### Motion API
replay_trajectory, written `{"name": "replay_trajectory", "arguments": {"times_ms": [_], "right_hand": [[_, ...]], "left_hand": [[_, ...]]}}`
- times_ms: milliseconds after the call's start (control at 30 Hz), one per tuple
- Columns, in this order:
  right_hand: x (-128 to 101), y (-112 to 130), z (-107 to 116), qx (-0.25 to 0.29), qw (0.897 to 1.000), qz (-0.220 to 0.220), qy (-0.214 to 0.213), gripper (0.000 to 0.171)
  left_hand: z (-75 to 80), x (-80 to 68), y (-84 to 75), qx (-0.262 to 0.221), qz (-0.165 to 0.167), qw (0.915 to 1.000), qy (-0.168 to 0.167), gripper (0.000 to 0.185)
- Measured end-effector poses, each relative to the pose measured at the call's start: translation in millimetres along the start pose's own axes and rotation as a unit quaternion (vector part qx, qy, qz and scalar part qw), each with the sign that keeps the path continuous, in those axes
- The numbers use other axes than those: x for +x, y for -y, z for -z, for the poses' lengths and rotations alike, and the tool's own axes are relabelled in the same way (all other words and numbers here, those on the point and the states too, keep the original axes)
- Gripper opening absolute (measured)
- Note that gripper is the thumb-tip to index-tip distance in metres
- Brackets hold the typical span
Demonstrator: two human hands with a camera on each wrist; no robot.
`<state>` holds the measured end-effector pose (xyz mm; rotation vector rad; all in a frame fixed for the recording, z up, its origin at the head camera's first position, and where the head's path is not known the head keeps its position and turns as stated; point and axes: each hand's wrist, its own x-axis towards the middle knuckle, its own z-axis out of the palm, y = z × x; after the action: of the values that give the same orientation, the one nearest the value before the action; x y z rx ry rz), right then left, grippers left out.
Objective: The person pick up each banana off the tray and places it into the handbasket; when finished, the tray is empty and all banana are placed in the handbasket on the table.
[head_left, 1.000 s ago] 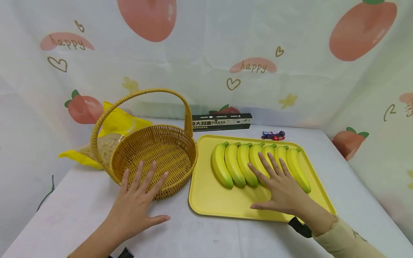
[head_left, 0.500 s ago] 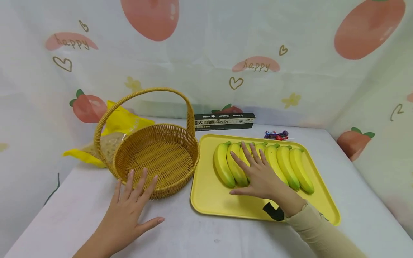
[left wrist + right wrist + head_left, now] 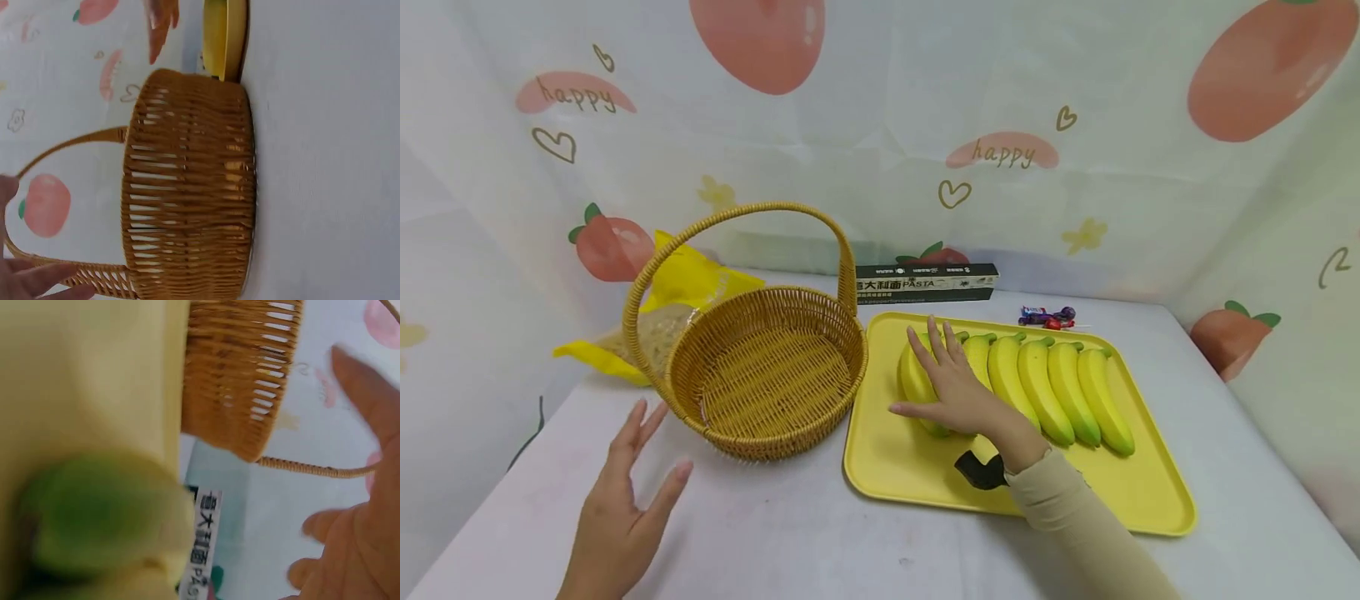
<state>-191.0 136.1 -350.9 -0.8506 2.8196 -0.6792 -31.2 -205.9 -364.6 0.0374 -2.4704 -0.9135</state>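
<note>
My left hand [image 3: 617, 508] hovers at the near left side of a round wicker basket [image 3: 771, 437], thumb spread away from the fingers, holding nothing. The basket is bare inside, with its tall handle upright; the left wrist view shows its woven side [image 3: 187, 187] close up. Over the leftmost bananas, my right hand [image 3: 962, 392] spreads its fingers and holds nothing. Several yellow bananas [image 3: 1045, 392] lie in a row on a yellow tray [image 3: 910, 475], the left ones partly hidden by that hand. A blurred green banana tip [image 3: 100, 512] fills the lower left of the right wrist view.
Behind the basket lies a yellow bag [image 3: 700, 279] with a see-through part. A black pasta box [image 3: 925, 283] stands at the back by the patterned curtain. Small wrapped candies [image 3: 1047, 317] rest behind the tray. The tray's left edge is right beside the basket.
My right hand has moved left across the bananas, from the right ones to the leftmost. My left hand has drawn back to the left, away from the basket's front, and turned sideways.
</note>
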Motion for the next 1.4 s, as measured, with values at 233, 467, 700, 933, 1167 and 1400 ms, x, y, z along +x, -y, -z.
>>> {"name": "replay_trajectory", "arguments": {"times_ms": [233,467,700,933,1167,1400], "right_hand": [[14.4,8.2,-5.4,0.145,0.986,-0.063,0.049,0.103],[21.9,9.5,-17.8,0.200,0.974,-0.091,0.063,0.100],[23.6,9.6,-23.8,0.196,0.976,-0.089,0.043,0.095],[26.0,8.7,-30.8,0.191,0.978,-0.086,-0.010,0.085],[28.3,7.0,-38.4,0.182,0.978,-0.091,-0.050,0.076],[28.9,3.3,-47.2,0.189,0.976,-0.081,-0.068,0.072]], "left_hand": [[0.1,25.4,16.0,-0.080,0.071,0.9942,-0.006,0.073],[1.5,58.9,37.4,-0.130,0.100,0.9828,0.085,0.072],[10.5,95.0,52.1,-0.164,0.094,0.9595,0.209,0.071],[19.4,117.5,61.0,-0.076,0.054,0.9298,0.356,0.062],[22.4,127.3,59.5,-0.030,-0.015,0.9319,0.361,0.046],[18.3,128.4,57.9,-0.015,-0.020,0.9271,0.374,0.031]]}}
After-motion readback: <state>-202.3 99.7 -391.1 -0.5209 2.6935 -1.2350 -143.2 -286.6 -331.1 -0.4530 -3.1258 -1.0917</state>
